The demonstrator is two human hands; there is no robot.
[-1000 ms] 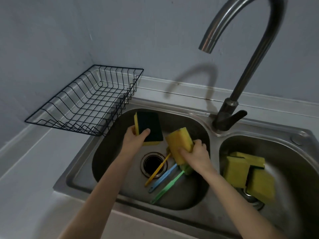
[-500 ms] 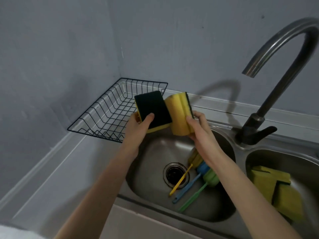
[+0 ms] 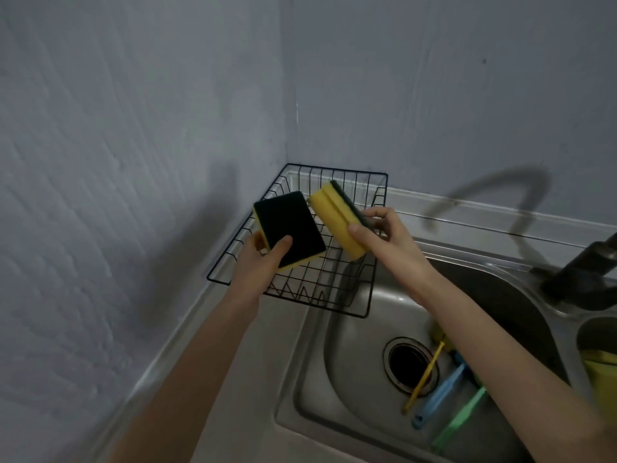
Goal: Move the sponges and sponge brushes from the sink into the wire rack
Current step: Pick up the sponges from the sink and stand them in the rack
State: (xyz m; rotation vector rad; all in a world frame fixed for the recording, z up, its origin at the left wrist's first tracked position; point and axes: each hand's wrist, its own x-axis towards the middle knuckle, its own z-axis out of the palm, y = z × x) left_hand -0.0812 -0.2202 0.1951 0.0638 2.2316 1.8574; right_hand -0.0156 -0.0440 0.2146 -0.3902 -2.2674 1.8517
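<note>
My left hand [image 3: 263, 262] grips a yellow sponge [image 3: 290, 228] with its dark scouring face up. My right hand [image 3: 387, 235] grips a second yellow sponge [image 3: 337, 222], tilted, its dark pad facing away. Both sponges hang just above the black wire rack [image 3: 364, 309], which stands in the corner left of the sink. Three sponge brushes lie in the left basin beside the drain: yellow [image 3: 422, 379], blue [image 3: 440, 396] and green [image 3: 459, 417]. My right forearm hides their heads. More yellow sponges [image 3: 602, 375] show in the right basin at the frame edge.
The steel double sink [image 3: 350, 362] fills the lower right, with its drain hole [image 3: 407, 362] in the left basin. The dark faucet base [image 3: 581, 279] stands at the right. Grey walls meet in a corner behind the rack. A pale counter runs along the left.
Both hands lifted the two sponges out of the left basin and carried them left and away, over the wire rack. The view swung left with them.
</note>
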